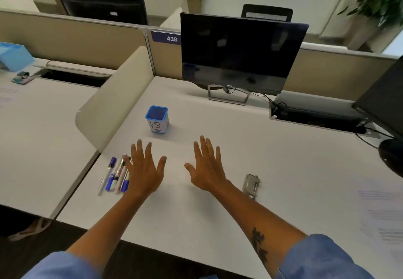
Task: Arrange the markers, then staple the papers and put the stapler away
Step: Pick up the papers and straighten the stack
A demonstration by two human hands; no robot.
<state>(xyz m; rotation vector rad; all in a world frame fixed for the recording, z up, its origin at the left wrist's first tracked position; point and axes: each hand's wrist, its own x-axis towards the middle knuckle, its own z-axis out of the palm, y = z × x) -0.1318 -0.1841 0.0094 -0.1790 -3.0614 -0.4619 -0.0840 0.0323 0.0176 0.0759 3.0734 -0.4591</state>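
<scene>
Several markers (114, 176) with blue and dark caps lie bunched on the white desk (196, 224), at its left edge. My left hand (145, 170) hovers flat with fingers spread, its little finger over the markers' right side. My right hand (207, 167) is spread too, holding nothing, over bare desk. A grey stapler (251, 185) lies just right of my right wrist. Printed papers (383, 219) lie at the desk's right edge. A blue-rimmed cup labelled BIN (157, 119) stands upright beyond my hands.
A dark monitor (237, 54) stands at the back of the desk, with cables and a cable tray (314, 115) to its right. A second monitor (386, 108) is at the far right. A beige divider (113, 97) separates the neighbouring desk, which holds a blue tray (13, 56).
</scene>
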